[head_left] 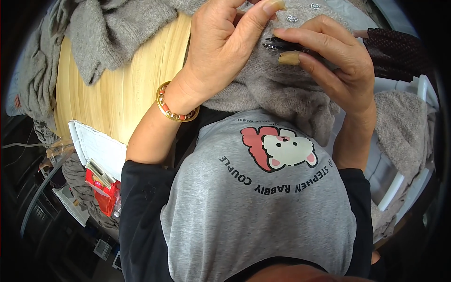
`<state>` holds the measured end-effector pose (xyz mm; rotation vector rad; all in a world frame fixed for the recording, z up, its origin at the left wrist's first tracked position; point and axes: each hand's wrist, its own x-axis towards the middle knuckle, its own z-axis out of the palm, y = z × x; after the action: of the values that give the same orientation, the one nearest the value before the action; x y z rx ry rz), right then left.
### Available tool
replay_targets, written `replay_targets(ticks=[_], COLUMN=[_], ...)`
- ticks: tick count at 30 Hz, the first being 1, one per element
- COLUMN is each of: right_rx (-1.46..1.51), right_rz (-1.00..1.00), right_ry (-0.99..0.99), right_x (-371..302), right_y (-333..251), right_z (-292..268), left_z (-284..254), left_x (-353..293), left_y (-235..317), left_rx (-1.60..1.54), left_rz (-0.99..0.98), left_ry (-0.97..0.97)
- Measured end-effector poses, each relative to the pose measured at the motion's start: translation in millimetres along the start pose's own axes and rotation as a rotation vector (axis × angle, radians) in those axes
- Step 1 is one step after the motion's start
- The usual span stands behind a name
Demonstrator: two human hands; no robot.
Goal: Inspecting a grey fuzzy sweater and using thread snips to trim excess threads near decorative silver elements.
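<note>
In the head view, the grey knit [277,89] lies in front of the shirt [253,216], under both hands, and it looks soft, light and floppy, so a fold beside the shiny stones [291,19] should be good to hold. The right hand [336,56] grips a small dark tool [284,44], but I cannot tell if the left hand [225,42] grips anything. A pale wood surface [141,70] is at left, a white crate [392,192] at right

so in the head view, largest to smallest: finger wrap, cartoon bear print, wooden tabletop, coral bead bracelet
Wooden tabletop, visible part
Cartoon bear print
Coral bead bracelet
Finger wrap on the right hand
</note>
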<state>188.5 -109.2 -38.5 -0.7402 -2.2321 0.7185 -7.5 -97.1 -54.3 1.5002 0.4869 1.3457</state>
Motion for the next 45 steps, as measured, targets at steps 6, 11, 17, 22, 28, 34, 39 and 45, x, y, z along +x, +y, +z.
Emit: replay_targets(ticks=[6,11,17,22,28,34,39,45], right_rx=[-0.039,-0.063,-0.064,0.113,0.297,0.449,0.387,0.589], right_rz=[0.006,0.218,0.572,0.657,0.702,0.725,0.758,0.709], right_ry=[-0.009,0.161,0.469,0.417,0.419,0.413,0.35,0.465], right_x=[-2.5,-23.3,-67.0,-72.7,-85.3,-92.4,-83.2,-90.7], right_y=[-3.4,1.2,33.1,49.0,52.4,46.6,35.4,43.9], right_z=[1.3,-16.4,-18.2,-14.0,-7.9,-12.7,-9.8,1.8], left_z=[-11.2,-17.5,-26.9,-16.9,-1.7,16.4,29.2,37.5], left_x=[-7.1,-10.6,-12.3,-4.3,27.0,20.8,12.9,7.9], left_y=[-18.5,-2.6,-18.2,-18.4,-27.4,-44.3,-49.8,-47.9], left_rx=[0.058,0.259,0.373,0.486,0.658,0.643,0.62,0.427], left_rz=[0.092,-0.244,-0.443,-0.542,-0.328,-0.355,-0.359,-0.428], left_ry=[-0.037,0.089,0.03,-0.091,-0.202,-0.282,-0.244,-0.183])
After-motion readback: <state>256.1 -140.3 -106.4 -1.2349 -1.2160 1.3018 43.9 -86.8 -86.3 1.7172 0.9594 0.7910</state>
